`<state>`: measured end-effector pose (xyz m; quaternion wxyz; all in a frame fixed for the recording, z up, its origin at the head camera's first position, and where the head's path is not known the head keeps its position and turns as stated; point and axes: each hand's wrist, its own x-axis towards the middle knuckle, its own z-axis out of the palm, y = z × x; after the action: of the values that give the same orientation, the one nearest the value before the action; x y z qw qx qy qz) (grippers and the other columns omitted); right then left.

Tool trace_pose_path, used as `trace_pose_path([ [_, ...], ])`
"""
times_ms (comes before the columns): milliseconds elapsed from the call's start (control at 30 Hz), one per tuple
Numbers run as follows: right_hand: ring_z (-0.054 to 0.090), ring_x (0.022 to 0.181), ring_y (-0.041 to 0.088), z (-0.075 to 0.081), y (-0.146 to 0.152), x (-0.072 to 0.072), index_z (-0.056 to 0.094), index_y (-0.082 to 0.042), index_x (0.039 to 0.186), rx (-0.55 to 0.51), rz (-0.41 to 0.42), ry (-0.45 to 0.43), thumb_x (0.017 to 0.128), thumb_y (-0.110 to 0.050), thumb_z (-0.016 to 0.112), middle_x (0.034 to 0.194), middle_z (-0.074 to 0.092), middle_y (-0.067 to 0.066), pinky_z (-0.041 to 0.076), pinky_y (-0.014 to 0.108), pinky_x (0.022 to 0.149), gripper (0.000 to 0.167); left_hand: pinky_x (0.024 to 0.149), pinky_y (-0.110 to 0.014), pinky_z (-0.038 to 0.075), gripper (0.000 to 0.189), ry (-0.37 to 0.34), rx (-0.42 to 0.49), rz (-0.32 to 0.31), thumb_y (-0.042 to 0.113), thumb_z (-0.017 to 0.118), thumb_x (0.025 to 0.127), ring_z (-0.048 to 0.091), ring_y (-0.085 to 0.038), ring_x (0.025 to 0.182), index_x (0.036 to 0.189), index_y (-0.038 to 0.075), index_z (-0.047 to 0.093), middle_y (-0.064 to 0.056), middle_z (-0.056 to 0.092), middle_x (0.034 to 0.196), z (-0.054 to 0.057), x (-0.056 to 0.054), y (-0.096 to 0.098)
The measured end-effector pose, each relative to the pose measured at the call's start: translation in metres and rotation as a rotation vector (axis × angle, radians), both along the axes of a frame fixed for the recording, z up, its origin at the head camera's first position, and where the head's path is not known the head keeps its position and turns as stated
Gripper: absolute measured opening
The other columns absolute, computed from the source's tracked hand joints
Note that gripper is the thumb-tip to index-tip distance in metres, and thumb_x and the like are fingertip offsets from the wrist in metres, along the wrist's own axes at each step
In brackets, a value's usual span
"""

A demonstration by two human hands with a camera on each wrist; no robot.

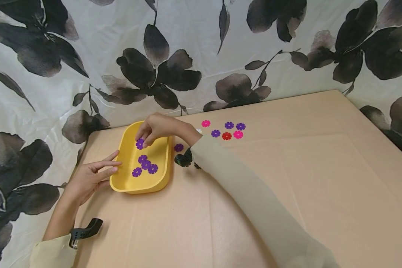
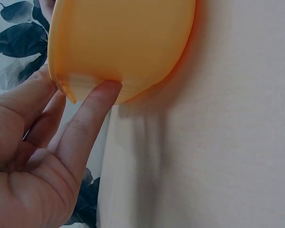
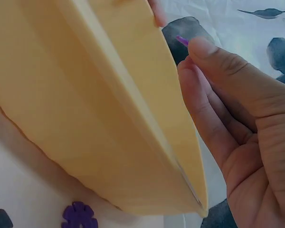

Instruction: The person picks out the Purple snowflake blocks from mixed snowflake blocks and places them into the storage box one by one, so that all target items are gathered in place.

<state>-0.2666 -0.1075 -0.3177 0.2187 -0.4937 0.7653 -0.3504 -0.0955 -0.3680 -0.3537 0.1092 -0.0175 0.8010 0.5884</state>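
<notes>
A yellow tray (image 1: 127,186) stands at the left of the table, with several purple flower-shaped discs (image 1: 146,164) lying on its floor. Over its far half, my right hand (image 1: 159,127) pinches another purple flower-shaped disc (image 1: 140,143) between thumb and fingers. Only a thin purple edge of this disc (image 3: 182,41) shows past the fingertips in the right wrist view. My left hand (image 1: 88,178) holds the tray by its left side. Up close, one fingertip (image 2: 111,88) presses the outer wall, while other fingers are partly hidden behind the rim.
Right of the tray lie loose purple discs (image 1: 216,133), pink discs (image 1: 238,134) and a red disc (image 1: 226,136). One purple disc (image 1: 179,147) lies close beside the tray. A floral cloth (image 1: 194,41) hangs behind the tan table (image 1: 254,178).
</notes>
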Motion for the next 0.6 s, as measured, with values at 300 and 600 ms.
trace_pose_path([
  [300,0.073,0.089,0.008,-0.001,-0.011,-0.003,0.074,-0.006,0.123,0.008,0.008,-0.042,0.087,-0.016,0.082,0.104,0.078,0.002,0.058,0.016,0.084,0.038,0.085,-0.029,0.060,0.045,0.007,-0.012,-0.017,0.010,0.069,0.097,0.061,0.010,0.114,0.135,-0.010,0.057,-0.001,0.026,0.167,0.002,-0.001,-0.001],
  [600,0.073,0.094,0.009,-0.005,-0.017,-0.009,0.073,-0.004,0.123,0.000,0.001,-0.114,0.088,-0.012,0.081,0.107,0.078,0.004,0.058,0.017,0.085,0.037,0.085,-0.029,0.060,0.046,-0.007,-0.034,-0.008,0.011,0.070,0.097,0.061,0.012,0.112,0.136,-0.009,0.057,-0.001,0.025,0.167,0.003,-0.001,0.000],
])
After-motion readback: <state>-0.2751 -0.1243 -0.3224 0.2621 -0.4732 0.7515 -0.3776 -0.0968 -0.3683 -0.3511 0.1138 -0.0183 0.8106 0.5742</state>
